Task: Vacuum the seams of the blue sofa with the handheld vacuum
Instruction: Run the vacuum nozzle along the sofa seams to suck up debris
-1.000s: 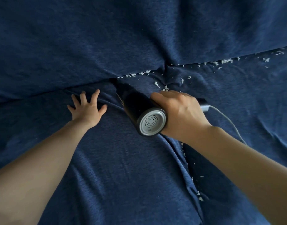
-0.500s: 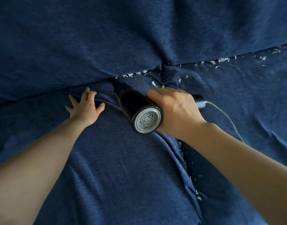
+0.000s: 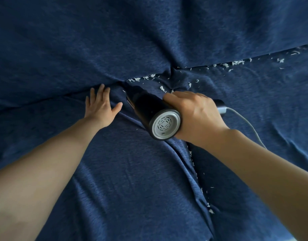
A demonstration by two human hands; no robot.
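The blue sofa (image 3: 132, 180) fills the head view, its back cushion above and seat cushions below. My right hand (image 3: 195, 113) grips the handle of the black handheld vacuum (image 3: 149, 110), whose grey vented rear faces me. Its nozzle points up-left into the seam (image 3: 45, 99) between back and seat. My left hand (image 3: 101, 106) presses flat on the seat fabric just left of the nozzle, fingers straight, fingertips at the seam. White crumbs (image 3: 146, 78) lie along the seam right of the nozzle.
A grey cord (image 3: 245, 122) runs from the vacuum's handle to the right over the seat. More white crumbs (image 3: 236, 63) line the right part of the back seam, and others (image 3: 209, 210) lie in the seam between the two seat cushions.
My left hand has slid up and to the right, closer to the nozzle, its fingers drawn together. The vacuum has kept its nozzle in the seam, shifting slightly.
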